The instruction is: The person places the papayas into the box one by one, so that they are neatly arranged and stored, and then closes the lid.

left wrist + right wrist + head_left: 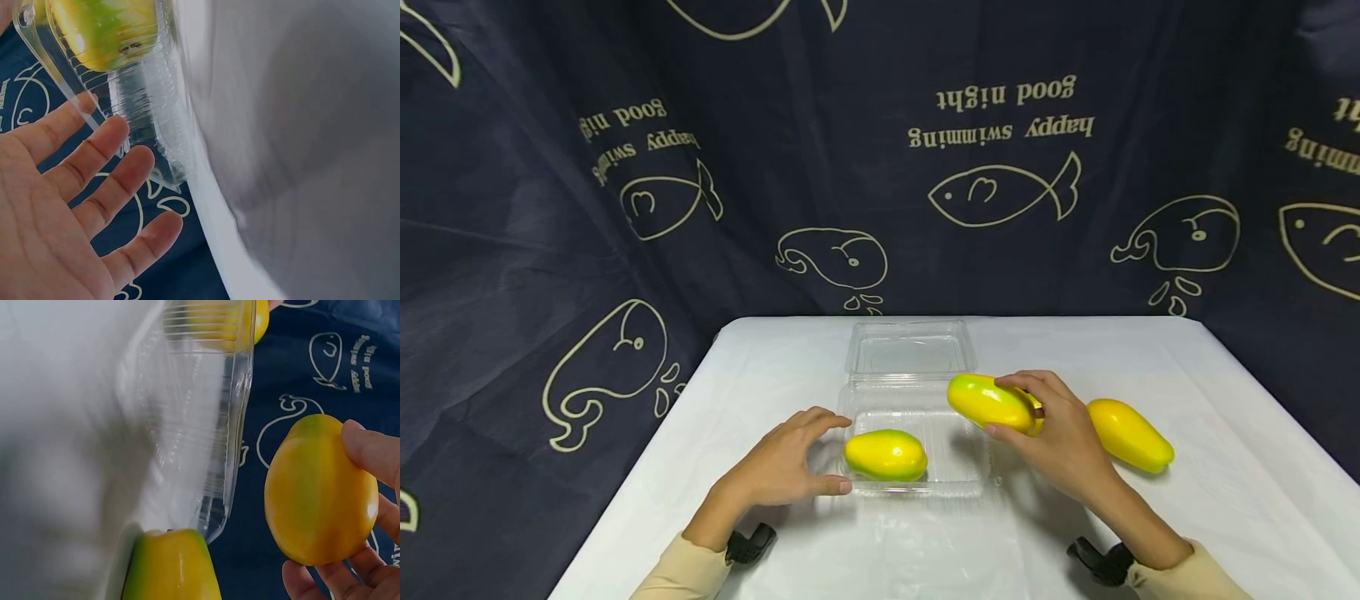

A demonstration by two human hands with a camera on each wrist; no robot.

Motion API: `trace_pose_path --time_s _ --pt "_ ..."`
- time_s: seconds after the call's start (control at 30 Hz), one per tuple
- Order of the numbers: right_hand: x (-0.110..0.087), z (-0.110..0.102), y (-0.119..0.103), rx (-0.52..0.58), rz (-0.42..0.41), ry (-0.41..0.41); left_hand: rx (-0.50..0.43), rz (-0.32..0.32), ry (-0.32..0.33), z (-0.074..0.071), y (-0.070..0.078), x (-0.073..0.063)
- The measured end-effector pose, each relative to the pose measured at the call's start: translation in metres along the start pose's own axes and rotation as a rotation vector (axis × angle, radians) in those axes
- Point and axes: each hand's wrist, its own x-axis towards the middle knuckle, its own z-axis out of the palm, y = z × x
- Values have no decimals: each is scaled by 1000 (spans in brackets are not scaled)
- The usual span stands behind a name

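A clear hinged plastic box [955, 467] lies with its lid [910, 354] folded back away from me. One yellow-green mango [886, 456] rests in its left part. Beside that end is my left hand [786, 462], fingers spread and holding nothing; its fingertips [140, 169] are right at the box wall. My right hand [1056, 437] grips a second mango [988, 400] between thumb and fingers, raised above the box's right side. That mango [319, 494] appears clear of the box wall in the right wrist view.
Another yellow mango [1131, 435] lies on the white-covered table [1195, 517], right of my right hand. A bit of yellow shows behind the held mango, mostly hidden by fingers. Dark printed cloth [880, 167] hangs behind the table and along its sides.
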Motion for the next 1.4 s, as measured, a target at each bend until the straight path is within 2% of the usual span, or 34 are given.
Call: trace_pose_path --time_s 0.27,0.53,0.9,1.13,1.4 --pt "9 10 -6 22 36 -51 -6 -14 -5 1 2 0" --pt "16 26 -14 122 78 -135 0 -17 3 -2 0 -6" --pt "42 48 -29 233 75 -233 7 -15 4 -2 -1 -3" --pt "51 63 -34 240 70 -276 12 -22 -2 -2 0 -3" --pt "54 73 -40 192 68 -303 14 -14 -9 -2 0 -1"
